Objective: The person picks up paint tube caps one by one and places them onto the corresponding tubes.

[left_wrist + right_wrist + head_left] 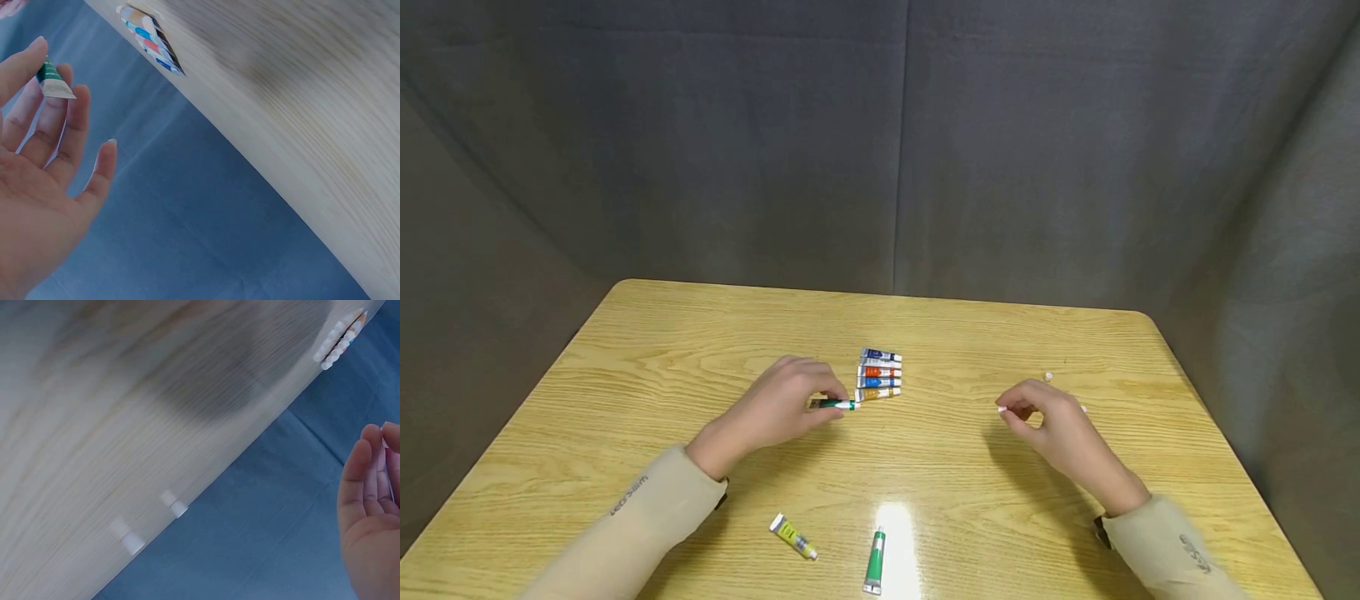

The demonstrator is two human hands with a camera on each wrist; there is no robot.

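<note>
The left grip (778, 404) pinches the dark green tube (835, 404) just beside the tube row's (880, 373) near-left corner, long axis roughly parallel to the tabletop's (655, 350) far edge; the right grip (1052, 418), nearer the right edge, pinches a small white piece (1002, 408).

Counter (947, 350): wood-grained, smooth, glossy where light strikes. Backdrop (737, 167): matt cloth, softly creased. Dark-green tube (52, 81): smooth, crimped end metallic-looking. White cap (132, 543): smooth, plastic-looking. Sleeve (647, 508): matt cloth.

Fingers (54, 119) pinch a green tube (55, 86); coloured tubes (151, 45) lie on a wooden table (281, 106).
</note>
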